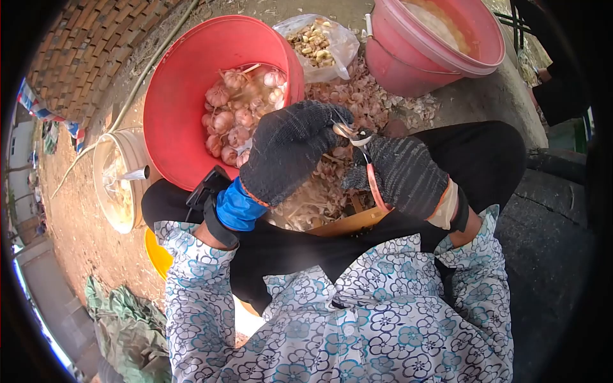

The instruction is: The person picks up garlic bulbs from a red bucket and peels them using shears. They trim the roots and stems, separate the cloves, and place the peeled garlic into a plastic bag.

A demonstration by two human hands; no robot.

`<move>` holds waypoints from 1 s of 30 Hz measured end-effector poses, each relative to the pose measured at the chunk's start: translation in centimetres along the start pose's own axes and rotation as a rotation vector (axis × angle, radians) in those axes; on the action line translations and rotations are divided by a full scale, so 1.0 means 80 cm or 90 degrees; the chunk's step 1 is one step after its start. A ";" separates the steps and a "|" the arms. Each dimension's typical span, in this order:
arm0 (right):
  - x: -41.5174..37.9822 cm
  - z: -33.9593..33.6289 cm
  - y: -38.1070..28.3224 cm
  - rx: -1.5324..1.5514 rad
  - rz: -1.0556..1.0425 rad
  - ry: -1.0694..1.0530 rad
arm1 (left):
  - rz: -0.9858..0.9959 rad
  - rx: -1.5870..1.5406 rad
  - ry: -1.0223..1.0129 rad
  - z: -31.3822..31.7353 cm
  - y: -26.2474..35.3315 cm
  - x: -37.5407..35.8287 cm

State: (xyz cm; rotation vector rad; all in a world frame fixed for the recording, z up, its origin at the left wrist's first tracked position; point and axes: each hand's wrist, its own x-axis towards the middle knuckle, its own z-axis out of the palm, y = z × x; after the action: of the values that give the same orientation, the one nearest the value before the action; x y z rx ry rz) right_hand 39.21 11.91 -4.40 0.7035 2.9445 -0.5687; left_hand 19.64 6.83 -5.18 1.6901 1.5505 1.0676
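Observation:
Both my hands wear dark grey knit gloves and meet above my lap. My left hand (290, 153) is closed, its fingertips pinching a small garlic bulb (343, 131). My right hand (405, 175) is wrapped round a pair of scissors with a pinkish-orange handle (375, 185). The metal end of the scissors touches the garlic or lies right against it; the blades are mostly hidden. Below my hands, garlic skins and stem scraps (313, 204) fill a container with a yellowish edge (348, 223). A red bucket (185, 96) of whole garlic bulbs (223, 121) stands just beyond my left hand.
A clear plastic bag (345, 45) with pale garlic pieces lies beyond my hands, beside scattered skins (357, 96). A pink bucket (408, 64) stands at far right. To the left are a whitish bucket (134, 185), a yellow container (156, 252) and a green tarp (128, 325).

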 end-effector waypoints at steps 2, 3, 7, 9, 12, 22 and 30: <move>0.002 0.002 -0.004 0.012 0.007 -0.019 | 0.152 0.157 -0.005 0.000 -0.005 -0.001; 0.003 0.003 -0.005 0.022 0.019 -0.033 | 0.151 0.157 -0.006 0.000 -0.008 -0.002; -0.012 0.050 0.020 -0.139 -0.046 0.020 | 0.135 0.133 -0.018 0.002 -0.006 -0.005; -0.014 0.059 0.023 -0.325 -0.138 0.113 | 0.100 0.074 -0.023 0.005 -0.005 -0.005; 0.004 0.036 0.004 -0.096 0.024 0.137 | -0.030 -0.133 -0.009 0.006 -0.005 -0.004; 0.015 0.028 0.008 -0.150 0.179 0.165 | 0.052 -0.223 -0.153 -0.003 -0.025 0.004; 0.014 0.008 0.046 0.430 0.022 0.208 | -0.252 -0.362 -0.128 -0.001 -0.004 0.003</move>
State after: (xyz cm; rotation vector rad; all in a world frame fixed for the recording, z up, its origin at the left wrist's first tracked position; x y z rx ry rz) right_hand 39.83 15.17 -6.39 0.9682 2.9897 -1.6230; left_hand 19.44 7.14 -5.40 1.0191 1.2286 0.9715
